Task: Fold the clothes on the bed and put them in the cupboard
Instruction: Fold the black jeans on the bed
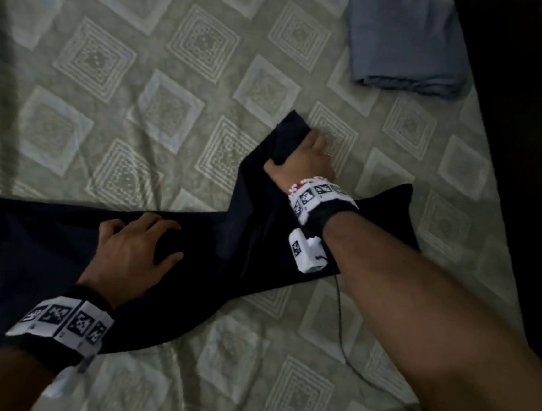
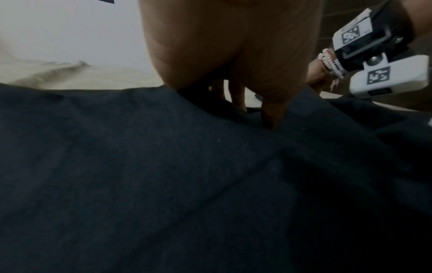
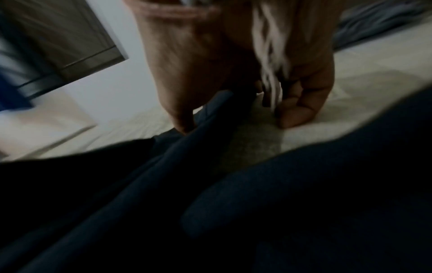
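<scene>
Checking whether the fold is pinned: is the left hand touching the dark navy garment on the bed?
Touching. The head view shows the left hand lying on the dark navy garment, fingers spread flat against the cloth with no gap.

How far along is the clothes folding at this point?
One grey-blue garment lies folded on the patterned bedspread. In hand: the dark navy garment, spread out, with the left hand pressing it flat and the right hand gripping a corner. Left: finishing this fold and moving both to the cupboard.
</scene>
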